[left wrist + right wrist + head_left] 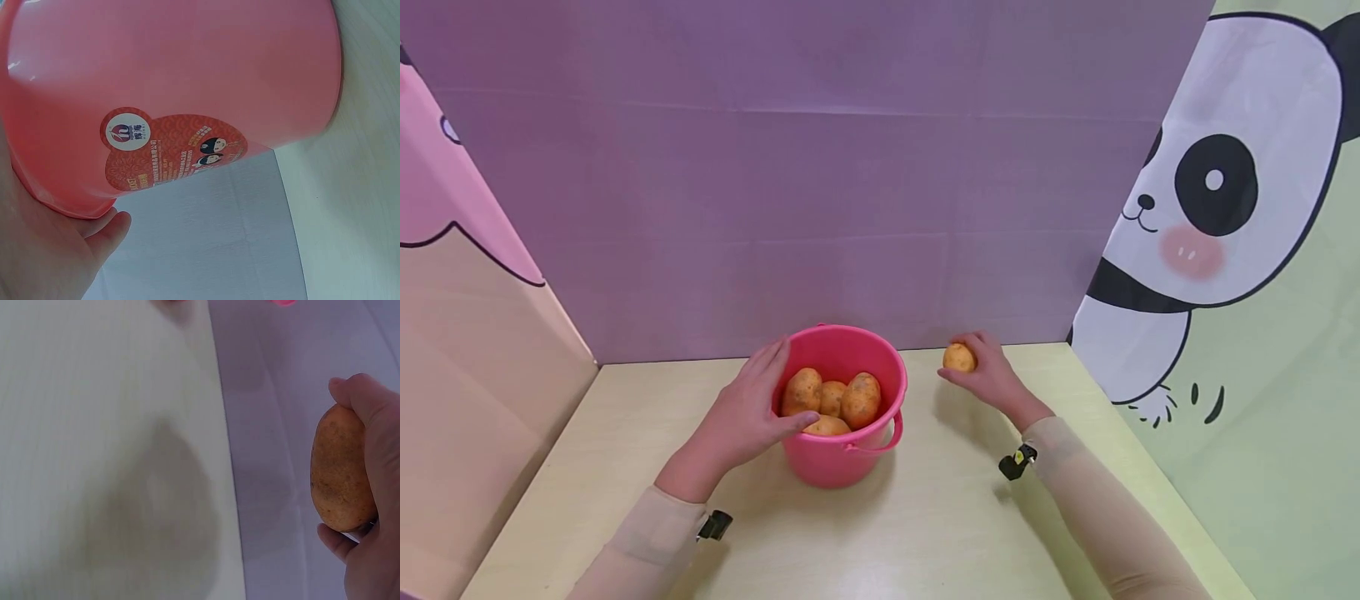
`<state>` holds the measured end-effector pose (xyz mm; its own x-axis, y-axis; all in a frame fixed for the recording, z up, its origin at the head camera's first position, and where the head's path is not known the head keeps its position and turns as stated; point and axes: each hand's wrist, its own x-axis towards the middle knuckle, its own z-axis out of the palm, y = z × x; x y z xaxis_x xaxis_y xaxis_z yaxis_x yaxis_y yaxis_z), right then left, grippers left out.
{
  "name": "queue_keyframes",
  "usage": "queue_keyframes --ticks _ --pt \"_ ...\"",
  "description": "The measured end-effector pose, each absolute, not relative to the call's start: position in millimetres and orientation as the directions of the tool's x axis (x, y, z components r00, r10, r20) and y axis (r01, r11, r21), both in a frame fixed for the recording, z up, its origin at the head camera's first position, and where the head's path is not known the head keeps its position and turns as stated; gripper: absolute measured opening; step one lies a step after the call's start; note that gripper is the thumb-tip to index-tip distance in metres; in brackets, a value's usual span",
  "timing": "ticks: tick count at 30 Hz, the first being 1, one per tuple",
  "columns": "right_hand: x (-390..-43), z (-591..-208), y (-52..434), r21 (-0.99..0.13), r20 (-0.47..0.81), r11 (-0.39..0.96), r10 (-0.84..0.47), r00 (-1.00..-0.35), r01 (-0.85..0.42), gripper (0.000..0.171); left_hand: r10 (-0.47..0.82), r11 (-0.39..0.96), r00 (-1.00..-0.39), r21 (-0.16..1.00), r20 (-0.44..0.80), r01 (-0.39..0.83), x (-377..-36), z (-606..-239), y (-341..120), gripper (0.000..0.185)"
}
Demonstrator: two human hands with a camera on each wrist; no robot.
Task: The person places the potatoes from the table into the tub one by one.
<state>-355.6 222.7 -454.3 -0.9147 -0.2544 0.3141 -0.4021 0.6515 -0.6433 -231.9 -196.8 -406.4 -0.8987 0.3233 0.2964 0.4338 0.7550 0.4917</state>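
A pink bucket [827, 462] stands upright on the table with several potatoes [861, 401] inside. My left hand [748, 417] holds the bucket at its left rim, thumb reaching over the near edge and fingers along the outer left side. Close up in the left wrist view, the bucket wall [206, 69] carries a red printed label [175, 150]. To the right of the bucket, my right hand [988, 375] grips one potato [959, 357] between thumb and fingers, raised over the table. That brown oval potato [340, 469] shows clearly in the right wrist view.
The light wooden table [940, 517] ends at a purple backdrop [850, 183] behind the bucket. A panel with a panda drawing [1225, 183] stands at the right, a pink and beige panel [467, 375] at the left. The bucket's handle [887, 440] hangs down at its right front.
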Motion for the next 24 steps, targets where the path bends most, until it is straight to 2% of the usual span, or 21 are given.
queue_keyframes --ticks 16,24 --pt "-344.6 -415.4 196.6 -0.638 0.379 0.593 -0.314 -0.87 -0.492 0.058 0.323 0.755 -0.898 0.491 0.299 0.435 -233.2 -406.5 -195.3 0.121" --pt "-337.8 -395.4 179.7 -0.613 0.431 0.556 -0.361 -0.827 -0.561 0.056 0.325 0.755 -0.897 0.488 0.3 0.437 -233.2 -406.6 -196.2 0.121"
